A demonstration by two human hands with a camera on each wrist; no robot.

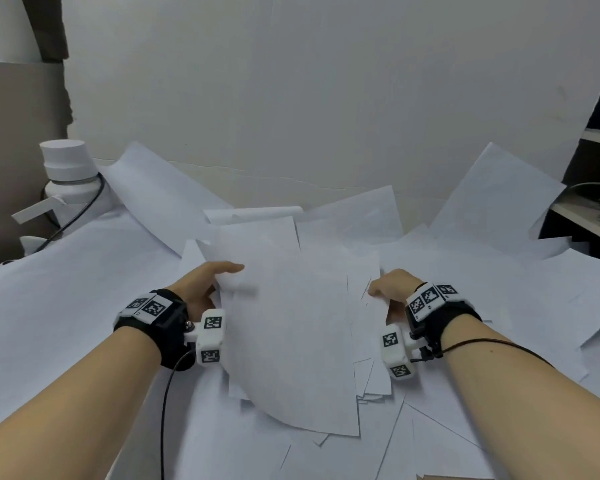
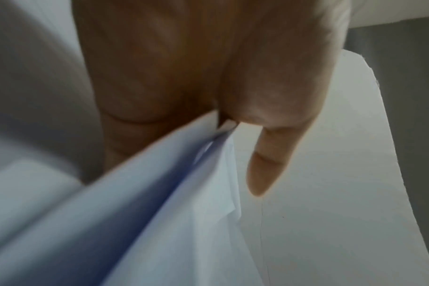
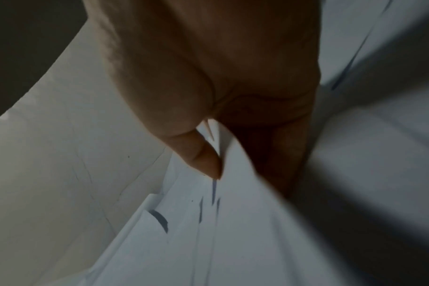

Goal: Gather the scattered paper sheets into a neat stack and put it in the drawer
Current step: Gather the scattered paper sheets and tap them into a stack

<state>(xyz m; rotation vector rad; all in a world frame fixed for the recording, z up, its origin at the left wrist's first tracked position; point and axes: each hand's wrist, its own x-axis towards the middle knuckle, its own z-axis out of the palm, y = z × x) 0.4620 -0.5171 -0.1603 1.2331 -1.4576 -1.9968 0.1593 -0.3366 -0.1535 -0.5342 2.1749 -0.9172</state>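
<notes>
A loose bundle of white paper sheets [image 1: 298, 327] is held between my two hands above the desk, its edges uneven and its lower end bowed. My left hand [image 1: 210, 282] grips the bundle's left edge, thumb on top. In the left wrist view the thumb [image 2: 269, 158] lies over the sheets [image 2: 179, 203], fingers beneath. My right hand [image 1: 392, 287] grips the right edge; the right wrist view has its thumb [image 3: 201, 154] pressing on the fanned sheets [image 3: 233, 222]. More scattered sheets [image 1: 482, 202] cover the desk around and under the bundle. No drawer shows.
A white bottle [image 1: 70, 178] with a black cable stands at the back left. A dark shelf unit [image 1: 596, 188] with wires is at the right. A white wall [image 1: 291, 81] rises just behind the desk. Loose sheets [image 1: 447, 445] overlap near the front edge.
</notes>
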